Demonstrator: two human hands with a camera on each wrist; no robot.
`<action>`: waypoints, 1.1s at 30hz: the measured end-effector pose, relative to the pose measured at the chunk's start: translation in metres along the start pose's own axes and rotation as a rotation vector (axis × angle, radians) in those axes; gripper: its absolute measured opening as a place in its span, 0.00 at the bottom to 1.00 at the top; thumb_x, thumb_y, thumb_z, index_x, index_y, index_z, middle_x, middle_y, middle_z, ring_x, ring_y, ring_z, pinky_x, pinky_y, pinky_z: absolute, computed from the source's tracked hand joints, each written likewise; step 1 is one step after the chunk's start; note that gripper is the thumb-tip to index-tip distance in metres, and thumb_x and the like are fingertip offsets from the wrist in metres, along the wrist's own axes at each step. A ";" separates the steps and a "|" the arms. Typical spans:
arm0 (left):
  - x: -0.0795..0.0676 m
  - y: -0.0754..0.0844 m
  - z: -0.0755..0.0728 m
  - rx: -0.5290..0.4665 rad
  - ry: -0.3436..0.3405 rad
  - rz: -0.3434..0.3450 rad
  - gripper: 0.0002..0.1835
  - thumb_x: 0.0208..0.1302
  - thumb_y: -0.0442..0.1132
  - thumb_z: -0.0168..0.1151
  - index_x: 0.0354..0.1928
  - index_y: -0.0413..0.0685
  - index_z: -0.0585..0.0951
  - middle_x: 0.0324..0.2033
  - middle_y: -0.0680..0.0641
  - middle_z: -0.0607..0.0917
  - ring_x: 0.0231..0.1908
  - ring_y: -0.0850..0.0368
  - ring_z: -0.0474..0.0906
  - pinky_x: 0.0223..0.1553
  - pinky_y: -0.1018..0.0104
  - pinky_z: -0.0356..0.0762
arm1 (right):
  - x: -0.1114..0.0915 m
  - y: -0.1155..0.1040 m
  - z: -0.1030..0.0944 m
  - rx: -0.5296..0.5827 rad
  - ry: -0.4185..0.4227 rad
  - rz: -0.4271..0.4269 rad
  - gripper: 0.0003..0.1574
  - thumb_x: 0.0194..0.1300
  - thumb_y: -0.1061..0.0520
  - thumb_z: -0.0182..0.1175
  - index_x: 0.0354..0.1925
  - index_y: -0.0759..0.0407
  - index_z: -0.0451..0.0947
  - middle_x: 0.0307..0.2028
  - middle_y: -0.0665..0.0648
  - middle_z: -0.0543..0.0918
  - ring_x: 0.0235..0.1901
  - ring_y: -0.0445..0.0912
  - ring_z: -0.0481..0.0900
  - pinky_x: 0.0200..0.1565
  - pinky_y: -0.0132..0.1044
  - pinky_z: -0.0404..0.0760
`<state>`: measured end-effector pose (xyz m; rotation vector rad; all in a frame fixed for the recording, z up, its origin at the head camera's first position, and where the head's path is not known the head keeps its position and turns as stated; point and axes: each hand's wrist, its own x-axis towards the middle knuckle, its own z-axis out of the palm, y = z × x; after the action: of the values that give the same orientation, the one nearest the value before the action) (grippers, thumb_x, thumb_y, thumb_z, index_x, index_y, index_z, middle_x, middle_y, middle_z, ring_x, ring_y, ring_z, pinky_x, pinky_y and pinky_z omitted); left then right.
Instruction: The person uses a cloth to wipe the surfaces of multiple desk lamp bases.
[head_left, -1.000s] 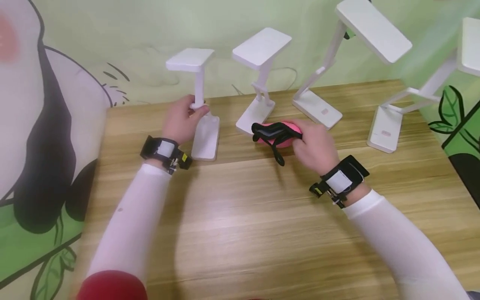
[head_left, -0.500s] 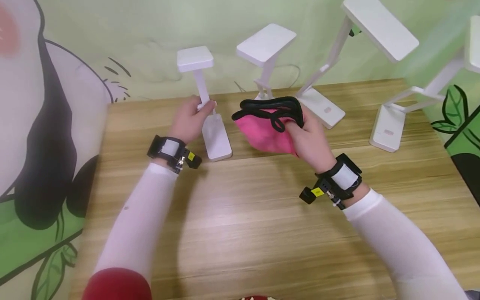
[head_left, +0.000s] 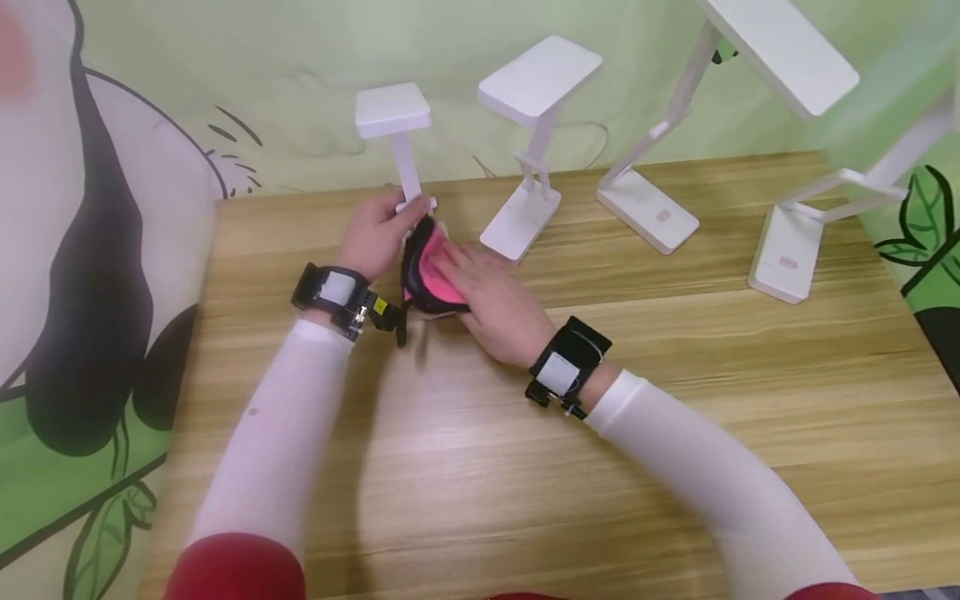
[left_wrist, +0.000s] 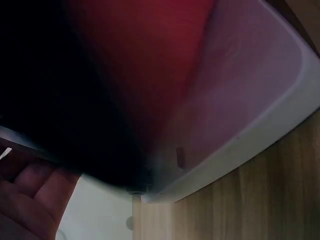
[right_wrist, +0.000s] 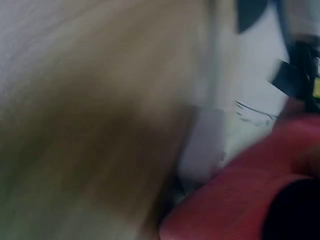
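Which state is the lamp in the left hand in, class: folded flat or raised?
The lamp is raised: its stem stands above the left hand, with its head on top.

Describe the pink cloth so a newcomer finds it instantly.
Along the far edge of the table stand four white lamps; go to the leftmost lamp. In the head view, the cloth covers much of its base. Bright pink fabric with black edging sets it apart from the lamps.
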<state>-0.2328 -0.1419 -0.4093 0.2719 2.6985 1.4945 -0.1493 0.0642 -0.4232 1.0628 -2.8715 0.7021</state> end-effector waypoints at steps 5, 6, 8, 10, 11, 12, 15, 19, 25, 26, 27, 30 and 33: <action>-0.001 -0.001 0.000 -0.037 0.004 0.016 0.25 0.72 0.61 0.54 0.52 0.48 0.84 0.42 0.44 0.81 0.36 0.54 0.69 0.36 0.61 0.67 | 0.004 -0.008 0.025 -0.231 -0.193 -0.085 0.37 0.74 0.58 0.48 0.77 0.51 0.51 0.76 0.61 0.50 0.74 0.54 0.39 0.72 0.55 0.50; -0.001 -0.001 -0.001 -0.044 -0.002 0.015 0.25 0.72 0.60 0.54 0.51 0.48 0.84 0.42 0.44 0.80 0.37 0.54 0.68 0.36 0.61 0.67 | 0.003 -0.009 0.027 -0.249 -0.211 -0.099 0.37 0.74 0.59 0.47 0.77 0.51 0.52 0.76 0.61 0.50 0.73 0.55 0.40 0.72 0.55 0.50; -0.001 0.000 -0.003 -0.050 -0.012 0.013 0.25 0.71 0.60 0.55 0.50 0.46 0.85 0.38 0.43 0.79 0.36 0.54 0.68 0.35 0.62 0.66 | 0.002 -0.010 0.028 -0.259 -0.244 -0.116 0.37 0.74 0.60 0.46 0.77 0.50 0.53 0.76 0.60 0.51 0.73 0.55 0.40 0.72 0.54 0.49; -0.002 0.001 -0.006 -0.039 -0.032 0.002 0.26 0.70 0.62 0.55 0.48 0.47 0.85 0.33 0.43 0.76 0.33 0.54 0.66 0.31 0.62 0.64 | 0.001 -0.011 0.026 -0.265 -0.266 -0.135 0.38 0.73 0.62 0.47 0.77 0.51 0.52 0.76 0.60 0.51 0.73 0.55 0.41 0.72 0.55 0.50; -0.002 0.001 -0.008 -0.030 -0.046 -0.005 0.27 0.70 0.63 0.55 0.46 0.47 0.85 0.30 0.43 0.74 0.30 0.53 0.65 0.29 0.62 0.63 | 0.002 -0.011 0.025 -0.270 -0.274 -0.143 0.39 0.72 0.62 0.47 0.77 0.50 0.52 0.76 0.59 0.51 0.73 0.55 0.42 0.72 0.55 0.51; -0.002 0.001 -0.009 -0.020 -0.058 -0.010 0.28 0.69 0.64 0.55 0.45 0.46 0.85 0.28 0.44 0.72 0.28 0.53 0.64 0.26 0.62 0.62 | 0.003 -0.011 0.024 -0.275 -0.281 -0.151 0.39 0.72 0.63 0.48 0.77 0.50 0.53 0.76 0.59 0.51 0.73 0.55 0.42 0.71 0.55 0.51; -0.003 0.001 -0.013 0.007 -0.086 -0.023 0.30 0.67 0.67 0.55 0.42 0.46 0.85 0.23 0.46 0.68 0.24 0.54 0.62 0.22 0.63 0.59 | 0.009 -0.013 0.022 -0.282 -0.302 -0.171 0.39 0.71 0.63 0.49 0.77 0.51 0.54 0.75 0.60 0.54 0.73 0.56 0.45 0.71 0.55 0.53; -0.003 0.001 -0.016 0.000 -0.103 -0.022 0.30 0.66 0.66 0.56 0.42 0.45 0.85 0.25 0.45 0.69 0.25 0.53 0.63 0.21 0.63 0.59 | 0.025 -0.014 0.021 -0.273 -0.310 -0.190 0.40 0.68 0.66 0.50 0.76 0.52 0.56 0.74 0.60 0.57 0.72 0.56 0.50 0.70 0.54 0.57; 0.000 0.001 -0.017 0.040 -0.122 -0.004 0.28 0.66 0.65 0.57 0.42 0.47 0.85 0.30 0.40 0.78 0.28 0.52 0.65 0.23 0.62 0.60 | 0.053 -0.005 0.025 -0.250 -0.271 -0.169 0.40 0.65 0.63 0.59 0.73 0.51 0.62 0.73 0.60 0.61 0.71 0.53 0.54 0.69 0.47 0.61; 0.001 0.001 -0.017 0.049 -0.123 -0.004 0.28 0.66 0.66 0.57 0.42 0.47 0.85 0.29 0.40 0.78 0.28 0.52 0.65 0.22 0.62 0.60 | 0.057 -0.003 0.026 -0.241 -0.270 -0.155 0.41 0.65 0.61 0.62 0.73 0.50 0.63 0.73 0.60 0.60 0.71 0.53 0.53 0.69 0.46 0.60; 0.001 0.000 -0.017 0.053 -0.122 -0.008 0.28 0.66 0.66 0.57 0.42 0.48 0.85 0.28 0.40 0.78 0.26 0.52 0.65 0.21 0.63 0.59 | 0.061 -0.002 0.026 -0.236 -0.274 -0.140 0.43 0.64 0.58 0.65 0.73 0.49 0.62 0.74 0.60 0.58 0.72 0.53 0.51 0.70 0.45 0.59; 0.003 -0.001 -0.016 0.044 -0.117 -0.019 0.29 0.65 0.67 0.57 0.42 0.48 0.84 0.24 0.40 0.75 0.23 0.52 0.64 0.19 0.63 0.58 | 0.069 -0.001 0.024 -0.237 -0.309 -0.097 0.49 0.60 0.50 0.70 0.75 0.46 0.59 0.76 0.58 0.51 0.73 0.52 0.43 0.71 0.42 0.57; 0.004 -0.003 -0.014 0.024 -0.106 -0.022 0.28 0.65 0.66 0.57 0.43 0.49 0.84 0.21 0.43 0.72 0.20 0.52 0.62 0.17 0.65 0.57 | 0.071 -0.002 0.023 -0.262 -0.331 -0.076 0.53 0.59 0.44 0.70 0.76 0.46 0.56 0.77 0.58 0.48 0.74 0.53 0.41 0.72 0.43 0.53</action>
<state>-0.2388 -0.1546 -0.4040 0.3122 2.6294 1.4009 -0.1989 0.0094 -0.4324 1.3473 -3.0493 0.1482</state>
